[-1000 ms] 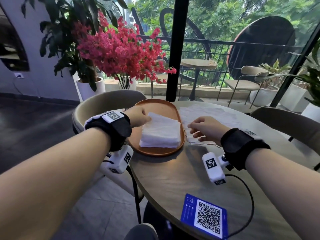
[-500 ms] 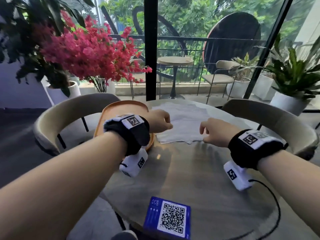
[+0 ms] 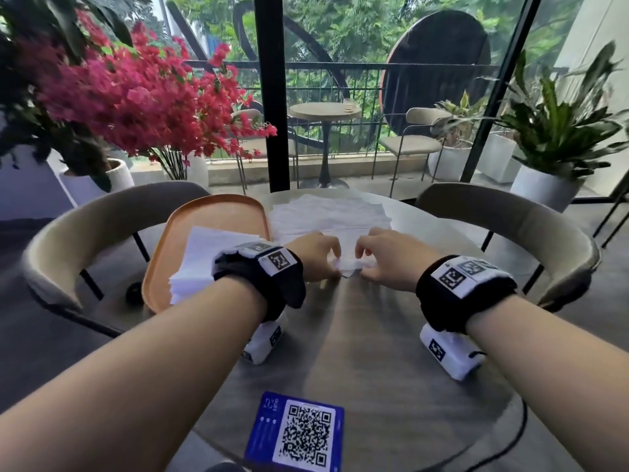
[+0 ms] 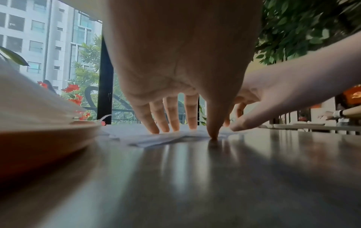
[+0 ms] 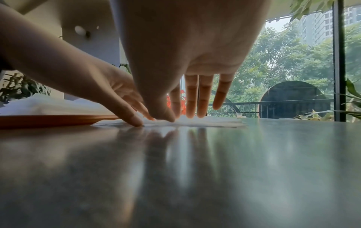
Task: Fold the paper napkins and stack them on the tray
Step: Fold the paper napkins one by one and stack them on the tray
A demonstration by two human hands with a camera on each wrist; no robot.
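An orange tray (image 3: pixel 218 212) lies on the left of the round table (image 3: pixel 374 369) and holds a stack of folded white napkins (image 3: pixel 204 257). Beside it on the right lies a pile of unfolded napkins (image 3: pixel 330 212). Both hands meet at the pile's near edge. My left hand (image 3: pixel 332 267) and right hand (image 3: pixel 366 267) pinch the near edge of the top napkin (image 3: pixel 350 265), which is slightly raised and crumpled between them. In the left wrist view the left hand (image 4: pixel 195 132) has its thumb at the napkin's edge and its fingers on top. In the right wrist view the right hand (image 5: pixel 175 117) does the same.
A blue QR card (image 3: pixel 299 434) lies at the table's near edge. A black cable (image 3: pixel 510 437) runs from the right wrist. Curved chairs stand at the left (image 3: pixel 85 233) and right (image 3: pixel 510 226). Red flowers (image 3: pixel 143 97) rise behind the tray.
My left hand left the stack on the tray and came right to the pile. Both hands closed in on the near edge of the top napkin, which is now lifted a little.
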